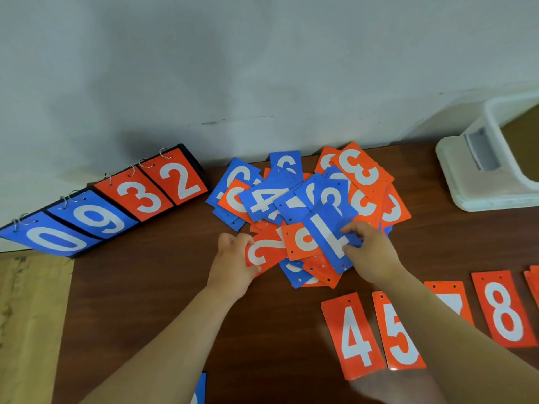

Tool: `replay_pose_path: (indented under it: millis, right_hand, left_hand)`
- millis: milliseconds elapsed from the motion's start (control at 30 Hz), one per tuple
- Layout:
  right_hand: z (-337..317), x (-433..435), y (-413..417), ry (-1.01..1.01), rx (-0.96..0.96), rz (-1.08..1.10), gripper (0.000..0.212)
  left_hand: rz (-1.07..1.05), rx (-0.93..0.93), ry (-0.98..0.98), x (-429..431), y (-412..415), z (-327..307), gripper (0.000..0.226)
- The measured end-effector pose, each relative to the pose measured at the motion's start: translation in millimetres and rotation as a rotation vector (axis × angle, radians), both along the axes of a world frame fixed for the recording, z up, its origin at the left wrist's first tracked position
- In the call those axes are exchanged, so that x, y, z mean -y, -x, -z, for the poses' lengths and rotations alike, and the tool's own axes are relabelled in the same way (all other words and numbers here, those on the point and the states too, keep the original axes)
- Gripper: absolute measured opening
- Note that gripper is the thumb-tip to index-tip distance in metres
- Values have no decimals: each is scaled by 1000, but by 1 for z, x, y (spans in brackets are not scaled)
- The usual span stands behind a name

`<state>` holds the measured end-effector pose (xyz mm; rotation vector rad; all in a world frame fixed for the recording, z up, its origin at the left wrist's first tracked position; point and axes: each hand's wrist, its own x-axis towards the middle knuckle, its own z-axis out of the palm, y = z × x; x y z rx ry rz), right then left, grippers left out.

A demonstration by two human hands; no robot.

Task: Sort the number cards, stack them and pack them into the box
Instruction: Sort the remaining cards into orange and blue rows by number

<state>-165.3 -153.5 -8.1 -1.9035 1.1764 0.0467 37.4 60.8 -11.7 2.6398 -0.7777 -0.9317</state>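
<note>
A heap of orange and blue number cards (309,205) lies on the dark wooden tabletop (151,301) close to a pale wall (262,68). The left hand (233,262) pinches an orange 2 card (264,250) at the heap's near edge. The right hand (369,252) grips a blue 4 card (332,234) lying on top. Nearer the person, orange cards 4 (353,335), 5 (398,336) and 8 (504,312) lie face up in a row. A ring-bound scoreboard (102,205) showing 0, 9, 3, 2 leans against the wall at the left. A white plastic box (493,158) sits at the far right.
</note>
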Motion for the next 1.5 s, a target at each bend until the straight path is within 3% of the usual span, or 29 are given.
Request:
replay_pose_path:
  millis: [267, 400, 733, 933, 1100, 1200, 1300, 1400, 1500]
  right_hand:
    - [-40, -25, -6, -94, 190, 48, 30]
    - [-72, -43, -14, 20, 258, 44, 31]
    - [-156, -98, -41, 261, 384, -353, 25]
    - [-206, -112, -49, 369, 469, -448, 27]
    - [-225, -128, -42, 176, 531, -491, 32]
    - [-223, -131, -33, 115, 587, -343, 34]
    - [-215, -138, -12, -26, 603, -194, 47]
    - [-196, -148, 9, -151, 526, -312, 37]
    - [-183, -153, 13, -73, 428, -434, 17]
  left_hand:
    - [-328, -142, 256, -32, 12, -42, 24]
    - [-345, -253, 394, -75, 3, -86, 51]
    - [35, -293, 477, -117, 13, -190, 18]
    - [176, -451, 447, -117, 23, -222, 24]
    - [213, -419, 399, -112, 35, -229, 40]
    - [103, -394, 450, -112, 41, -223, 45]
    - [-138, -399, 613, -115, 47, -212, 50]
    - [-359, -408, 777, -116, 58, -200, 49]
    - [-452, -477, 848, -116, 68, -188, 46]
